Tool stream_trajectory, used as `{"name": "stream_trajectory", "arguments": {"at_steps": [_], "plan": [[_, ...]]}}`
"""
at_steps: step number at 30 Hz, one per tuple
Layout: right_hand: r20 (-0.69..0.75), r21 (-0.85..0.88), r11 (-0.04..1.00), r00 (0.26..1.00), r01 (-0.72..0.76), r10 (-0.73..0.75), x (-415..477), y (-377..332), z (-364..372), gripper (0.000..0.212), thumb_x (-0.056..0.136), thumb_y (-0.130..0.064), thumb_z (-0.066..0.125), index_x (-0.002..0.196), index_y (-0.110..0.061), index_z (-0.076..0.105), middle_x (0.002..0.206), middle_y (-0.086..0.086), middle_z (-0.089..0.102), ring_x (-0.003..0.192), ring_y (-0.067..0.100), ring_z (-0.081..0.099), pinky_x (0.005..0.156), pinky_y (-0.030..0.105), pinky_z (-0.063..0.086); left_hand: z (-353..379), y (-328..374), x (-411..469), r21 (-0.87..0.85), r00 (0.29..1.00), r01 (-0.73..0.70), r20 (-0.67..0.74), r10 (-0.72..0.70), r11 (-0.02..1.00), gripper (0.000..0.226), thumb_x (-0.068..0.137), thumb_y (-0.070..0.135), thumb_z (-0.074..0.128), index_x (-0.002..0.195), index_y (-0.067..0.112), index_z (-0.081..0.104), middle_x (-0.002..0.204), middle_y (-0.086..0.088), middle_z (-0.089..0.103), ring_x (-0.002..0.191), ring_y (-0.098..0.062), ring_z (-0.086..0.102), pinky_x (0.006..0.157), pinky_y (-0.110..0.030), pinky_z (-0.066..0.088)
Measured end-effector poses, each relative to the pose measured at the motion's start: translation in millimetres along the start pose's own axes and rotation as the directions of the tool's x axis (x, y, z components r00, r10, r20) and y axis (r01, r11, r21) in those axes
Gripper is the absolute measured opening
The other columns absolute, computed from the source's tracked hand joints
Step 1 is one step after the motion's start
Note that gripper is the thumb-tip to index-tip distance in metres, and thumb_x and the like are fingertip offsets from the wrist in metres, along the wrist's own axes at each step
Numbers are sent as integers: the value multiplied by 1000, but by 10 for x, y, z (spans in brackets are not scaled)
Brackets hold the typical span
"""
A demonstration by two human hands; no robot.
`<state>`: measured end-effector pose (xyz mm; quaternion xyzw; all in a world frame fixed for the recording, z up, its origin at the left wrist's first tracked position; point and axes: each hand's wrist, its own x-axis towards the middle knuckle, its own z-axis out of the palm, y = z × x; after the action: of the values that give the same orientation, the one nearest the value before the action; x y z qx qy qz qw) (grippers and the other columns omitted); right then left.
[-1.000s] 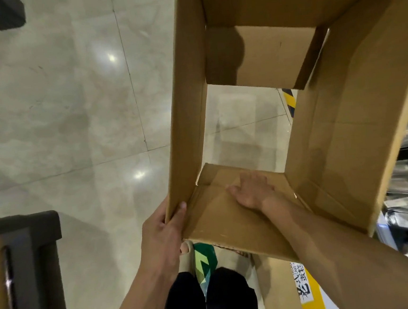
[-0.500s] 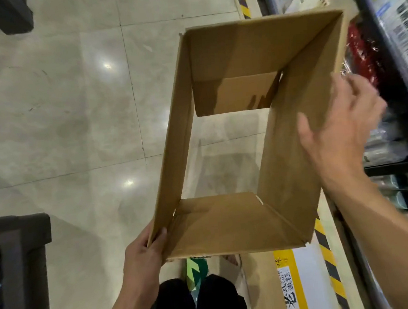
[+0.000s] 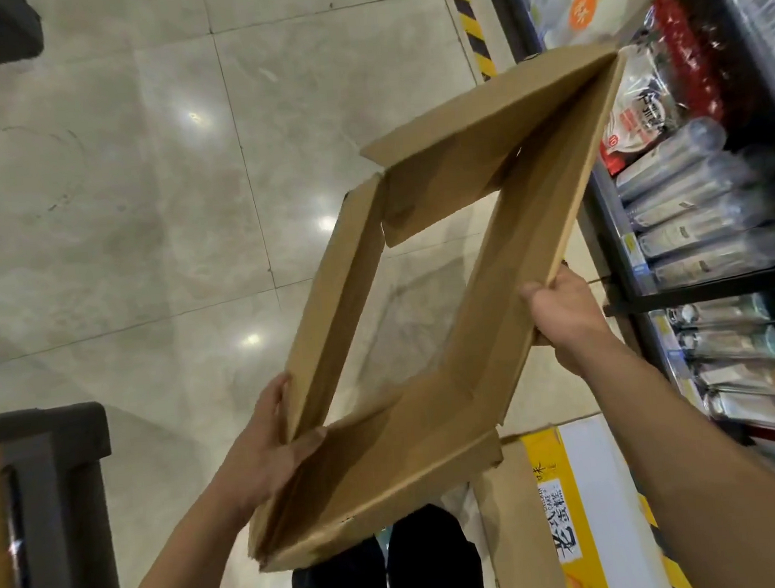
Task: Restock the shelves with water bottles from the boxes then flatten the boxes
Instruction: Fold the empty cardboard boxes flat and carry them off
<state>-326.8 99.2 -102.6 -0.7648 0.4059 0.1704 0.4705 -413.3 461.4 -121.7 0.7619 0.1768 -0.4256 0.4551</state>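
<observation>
Above the pale tiled floor (image 3: 135,222), the cardboard box (image 3: 392,471) is held in the air with both hands, in front of the person's body. Its two ends are open, so the floor shows through the middle. Its four walls are pushed askew into a diamond shape, and short flaps stick out at the far corner and the near corner.

The left hand (image 3: 268,449) grasps the near left corner, with the thumb on the inner side of the wall and the fingers on the outer side. The right hand (image 3: 565,308) is clenched around the right corner of the box, where two walls meet.

To the right stands a dark shelf (image 3: 703,287). Clear water bottles (image 3: 674,165) lie in rows on it, and more bottles fill the level below. A white and yellow carton (image 3: 582,502) stands on the floor just beside the person's dark trouser legs (image 3: 428,567). Black and yellow striped tape (image 3: 469,19) runs along the foot of the shelf. At the lower left is a dark piece of furniture (image 3: 56,487); what it is I cannot tell.
</observation>
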Motion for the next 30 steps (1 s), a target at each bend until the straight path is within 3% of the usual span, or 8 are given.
{"name": "stream_trajectory", "arguments": {"at_steps": [4, 9, 11, 14, 18, 22, 25, 30], "plan": [[63, 65, 998, 998, 1, -5, -78, -145, 181, 24, 100, -30, 52, 122, -33, 59, 110, -1, 70, 100, 30, 69, 79, 55, 63, 286, 609, 159, 104, 970, -242, 60, 237, 965, 70, 102, 47, 57, 153, 65, 11, 148, 30, 35, 123, -2, 41, 108, -37, 34], [104, 185, 983, 995, -7, -13, -152, -330, 367, 36, 98, -30, 47, 133, -23, 54, 106, 9, 74, 87, 29, 76, 57, 48, 64, 698, 1120, 198, 20, 900, -405, 187, 395, 914, 68, 96, 73, 47, 156, 55, 22, 159, 20, 40, 133, 5, 45, 119, -40, 32], [98, 226, 974, 995, -17, -6, -161, -375, 380, 39, 97, -27, 45, 135, -19, 52, 104, 12, 72, 85, 30, 75, 53, 47, 62, 806, 1211, 183, -24, 870, -453, 206, 448, 891, 80, 93, 65, 62, 160, 46, 23, 157, 16, 43, 141, -6, 45, 117, -46, 40], [118, 249, 968, 993, -25, -4, -191, -407, 372, 38, 99, -22, 45, 136, -17, 50, 103, 13, 71, 86, 31, 75, 52, 49, 62, 944, 1175, 206, 152, 849, -523, 182, 497, 838, 91, 96, 25, 72, 165, 29, 13, 163, 3, 36, 145, -17, 42, 117, -44, 39], [295, 251, 968, 953, -1, -76, -301, -442, 293, 37, 99, -25, 55, 135, -27, 49, 108, 14, 73, 81, 29, 78, 62, 48, 64, 999, 1071, 146, 208, 889, -458, 78, 452, 864, 89, 97, 2, 54, 164, 40, 10, 157, 3, 45, 136, -19, 51, 113, -41, 44], [578, 286, 957, 786, 56, -219, -335, -315, 48, 60, 92, -35, 71, 147, -42, 49, 130, -14, 68, 118, 19, 69, 91, 42, 62, 822, 1013, 84, 86, 895, -440, -40, 444, 894, 70, 101, 5, 55, 156, 43, 35, 134, 13, 63, 120, -1, 60, 101, -25, 49], [489, 304, 950, 843, 74, -223, -362, -114, -100, 91, 81, -57, 76, 159, -35, 34, 147, -17, 55, 130, 9, 60, 104, 41, 55, 627, 981, 9, 43, 913, -390, -108, 392, 920, 55, 102, 16, 60, 146, 47, 48, 122, 22, 67, 111, 5, 62, 97, -27, 52], [251, 282, 959, 966, -14, -60, -393, 524, -148, 95, 87, -67, 68, 163, -26, 27, 162, -1, 40, 144, 24, 45, 117, 50, 42, 288, 833, -316, -110, 915, -403, -61, 399, 908, 41, 100, 25, 69, 133, 47, 59, 123, 10, 72, 112, -15, 70, 97, -49, 57]]}}
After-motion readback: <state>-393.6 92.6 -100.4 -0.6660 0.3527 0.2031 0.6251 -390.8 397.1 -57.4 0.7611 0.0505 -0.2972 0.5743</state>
